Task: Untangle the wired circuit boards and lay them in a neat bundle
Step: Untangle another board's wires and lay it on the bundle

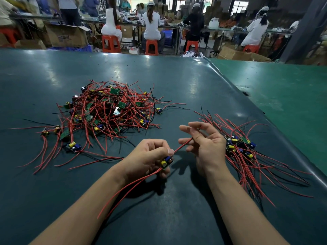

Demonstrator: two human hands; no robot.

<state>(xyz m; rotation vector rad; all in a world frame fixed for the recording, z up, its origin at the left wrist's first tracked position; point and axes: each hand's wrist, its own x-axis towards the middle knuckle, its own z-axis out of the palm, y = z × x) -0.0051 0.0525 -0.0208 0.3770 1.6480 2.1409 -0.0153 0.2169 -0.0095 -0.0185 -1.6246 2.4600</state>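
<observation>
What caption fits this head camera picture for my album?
Left hand holds one circuit board, right hand straightens its red wire.

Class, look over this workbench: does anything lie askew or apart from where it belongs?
Yes. A few boards lie scattered left of the tangled pile, their wires sprawling loose. The bundle on the right lies roughly aligned. Nothing looks damaged.
</observation>
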